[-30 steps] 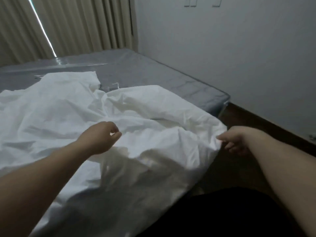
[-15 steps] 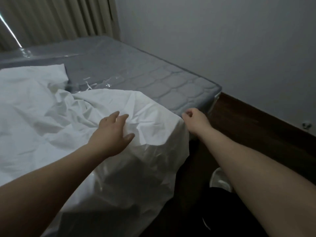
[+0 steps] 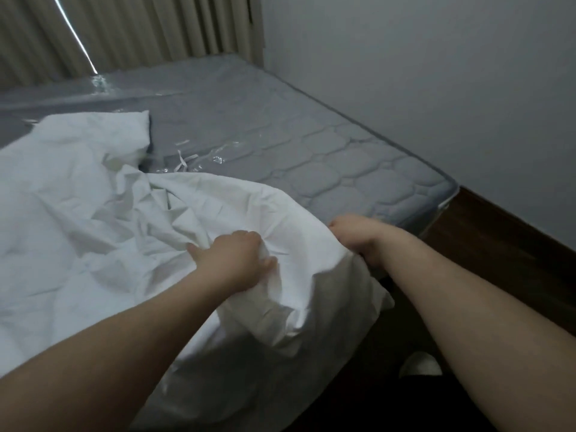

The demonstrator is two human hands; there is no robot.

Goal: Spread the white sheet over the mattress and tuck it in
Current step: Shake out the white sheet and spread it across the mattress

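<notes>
The white sheet point(image 3: 93, 219) looks light, limp and crease-prone — the left hand point(image 3: 237, 260) bunches a fold, the right hand point(image 3: 358, 238) grips its edge beside the bare mattress point(image 3: 311, 145) — best hauled by hem and corners.

Pretty dim room I'm looking into here. A plain grey-white wall point(image 3: 420, 82) is running along the right side, with a dark wood skirting board point(image 3: 511, 219) sitting at its base. Below that, dark brown wooden floor point(image 3: 486, 257) is showing, and it's getting really shadowy toward the bottom. At the back, beige pleated curtains point(image 3: 140, 29) are hanging closed, but a thin bright strip of daylight point(image 3: 76, 34) is slipping through a gap on the left. Something small and pale point(image 3: 420, 364) is lying on the floor lower right, can't tell what.
</notes>
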